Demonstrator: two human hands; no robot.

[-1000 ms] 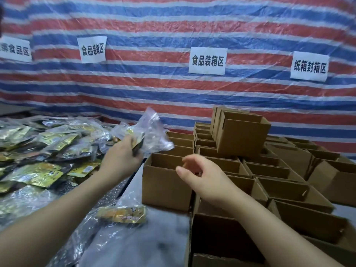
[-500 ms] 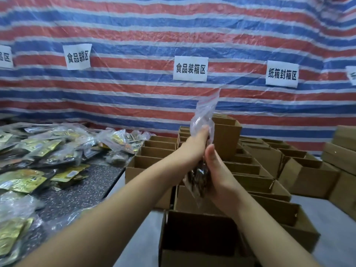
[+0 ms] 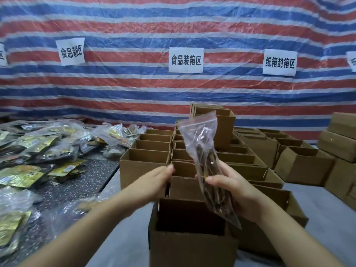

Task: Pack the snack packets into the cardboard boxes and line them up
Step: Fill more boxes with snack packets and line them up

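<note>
The bag [image 3: 200, 149], a clear zip pouch with a red seal strip and dark snack pieces inside, stands nearly upright over the open boxes, its top leaning a little left. My right hand [image 3: 234, 187] holds it around the lower half, thumb across the front and fingers curled behind, forearm coming in from the lower right. My left hand [image 3: 154, 180] is just left of the bag, no longer touching it, fingers loosely extended and holding nothing, their tips by the rim of a box [image 3: 182, 171] in the middle column. Half a second ago both hands were clasped on the bag with the left gripping higher up; now the left has let go and dropped lower, and the bag rests in the right alone.

Directly beneath sits the near box [image 3: 190, 245], open and dark inside. More open boxes run back in rows on the desk [image 3: 123, 236]. To the left lies the pile of packets [image 3: 38, 151], gold and clear. Behind hangs a striped tarp [image 3: 173, 22] with white paper signs [image 3: 186, 60].
</note>
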